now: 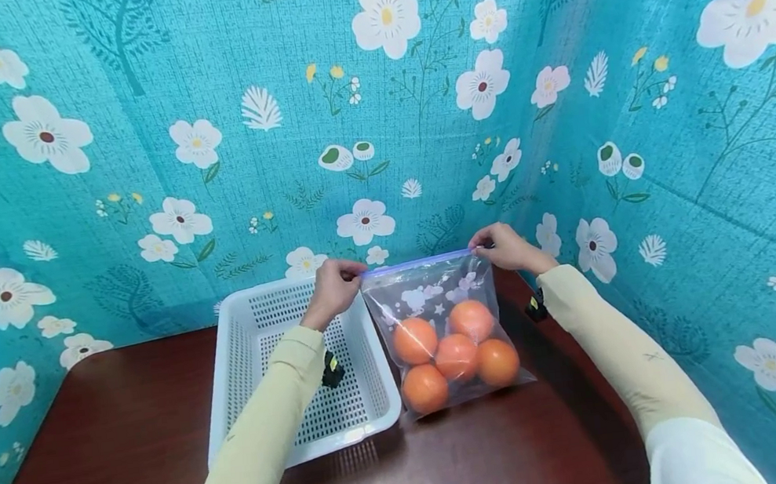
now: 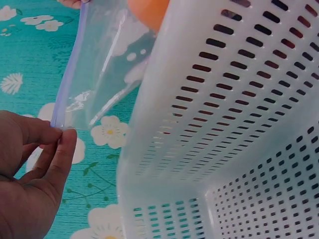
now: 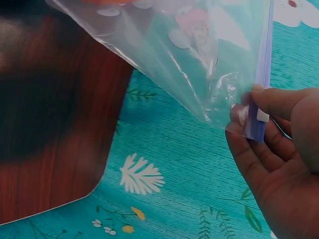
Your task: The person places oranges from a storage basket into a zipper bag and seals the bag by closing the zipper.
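Observation:
A clear zip bag (image 1: 439, 292) with a purple zip strip and pale printed shapes holds several oranges (image 1: 457, 357). My left hand (image 1: 337, 285) pinches the left end of the strip between thumb and fingertips, as the left wrist view shows close up. At the other end, my right hand (image 1: 504, 247) grips the strip's corner, its thumb by a small white slider (image 3: 262, 115). Between the two hands the strip is stretched nearly straight, and the bag's lower part with the oranges lies toward the table.
A white perforated plastic basket (image 1: 229, 369) stands left of the bag, under my left forearm. Both are on a dark red-brown wooden table (image 1: 454, 464). Teal flowered cloth (image 1: 267, 168) hangs behind the table and along its right side.

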`<state>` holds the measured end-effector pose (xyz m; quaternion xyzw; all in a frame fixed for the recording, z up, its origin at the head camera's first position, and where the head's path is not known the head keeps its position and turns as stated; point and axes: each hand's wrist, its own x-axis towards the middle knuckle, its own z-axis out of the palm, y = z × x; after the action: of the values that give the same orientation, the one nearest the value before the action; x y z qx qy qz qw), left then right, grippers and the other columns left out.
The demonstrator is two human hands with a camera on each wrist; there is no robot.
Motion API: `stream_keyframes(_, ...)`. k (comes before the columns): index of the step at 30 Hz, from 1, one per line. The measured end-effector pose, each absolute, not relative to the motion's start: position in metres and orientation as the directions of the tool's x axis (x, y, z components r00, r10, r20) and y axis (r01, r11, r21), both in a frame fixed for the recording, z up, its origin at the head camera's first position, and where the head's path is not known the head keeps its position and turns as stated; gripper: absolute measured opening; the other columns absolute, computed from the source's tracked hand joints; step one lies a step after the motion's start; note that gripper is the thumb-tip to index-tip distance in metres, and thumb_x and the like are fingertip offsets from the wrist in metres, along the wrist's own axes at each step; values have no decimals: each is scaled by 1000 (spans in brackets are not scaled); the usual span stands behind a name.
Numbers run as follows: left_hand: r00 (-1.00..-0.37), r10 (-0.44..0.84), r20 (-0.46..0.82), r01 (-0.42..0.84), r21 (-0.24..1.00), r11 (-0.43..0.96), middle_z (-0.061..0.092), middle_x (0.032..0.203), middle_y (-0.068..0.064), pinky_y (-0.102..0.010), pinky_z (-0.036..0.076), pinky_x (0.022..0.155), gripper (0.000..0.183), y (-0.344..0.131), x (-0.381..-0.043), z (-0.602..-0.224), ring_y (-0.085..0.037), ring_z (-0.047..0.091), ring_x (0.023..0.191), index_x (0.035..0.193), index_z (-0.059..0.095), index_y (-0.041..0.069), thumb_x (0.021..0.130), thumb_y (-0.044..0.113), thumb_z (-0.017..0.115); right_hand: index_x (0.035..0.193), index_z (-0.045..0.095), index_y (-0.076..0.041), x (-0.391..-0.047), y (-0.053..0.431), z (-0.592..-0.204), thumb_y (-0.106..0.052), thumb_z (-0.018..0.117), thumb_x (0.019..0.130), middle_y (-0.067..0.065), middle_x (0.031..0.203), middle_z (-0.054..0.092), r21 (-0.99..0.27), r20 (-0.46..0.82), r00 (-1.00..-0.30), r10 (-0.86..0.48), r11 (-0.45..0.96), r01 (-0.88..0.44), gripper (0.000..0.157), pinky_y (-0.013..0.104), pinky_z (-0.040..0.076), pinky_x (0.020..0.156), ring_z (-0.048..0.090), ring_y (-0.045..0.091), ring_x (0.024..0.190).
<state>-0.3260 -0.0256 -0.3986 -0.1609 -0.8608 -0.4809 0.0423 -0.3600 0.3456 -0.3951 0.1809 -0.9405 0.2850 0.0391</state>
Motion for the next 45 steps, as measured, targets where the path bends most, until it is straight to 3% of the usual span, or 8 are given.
stream_keyframes(10, -973, 200, 117, 206, 828, 521, 68, 117, -19, -42, 57, 90, 30, -25, -327, -414, -30, 65, 107, 123, 67, -3, 94, -1, 61, 102, 73, 5, -376, 340, -421, 2, 59, 98, 19, 99, 72, -506, 137, -933, -332, 787, -354, 15, 46, 56, 82, 65, 30, 91)
stream_keyframes(17, -964, 241, 115, 234, 799, 554, 65, 126, -23, -44, 55, 96, 36, -37, -322, -418, -34, 64, 113, 129, 62, -6, 95, 4, 62, 101, 73, 5, -385, 337, -441, 3, 58, 98, 18, 98, 71, -527, 95, -947, -307, 791, -309, 15, 44, 56, 82, 63, 28, 90)
stream_keyframes(26, -950, 291, 116, 267, 785, 559, 61, 133, -25, -49, 53, 100, 40, -67, -309, -408, -38, 59, 121, 136, 59, -5, 98, 9, 58, 109, 71, 4, -390, 337, -455, -2, 56, 102, 21, 110, 69, -541, 54, -965, -258, 804, -245, 17, 51, 54, 95, 61, 33, 103)
stream_keyframes(35, -942, 309, 134, 306, 720, 623, 56, 140, -25, -51, 49, 106, 45, -86, -297, -389, -40, 54, 130, 141, 53, -3, 99, 12, 59, 140, 51, 14, -393, 337, -460, -3, 54, 102, 34, 142, 52, -485, -21, -962, -273, 844, -228, 42, 59, 42, 111, 48, 48, 134)
stream_keyframes(45, -949, 265, 170, 307, 687, 658, 46, 151, -27, -58, 42, 112, 56, -125, -282, -382, -43, 44, 140, 152, 40, -2, 102, 17, 57, 150, 31, 17, -387, 339, -461, -22, 52, 105, 37, 153, 36, -394, -228, -934, -276, 903, -171, 63, 60, 32, 117, 34, 51, 143)
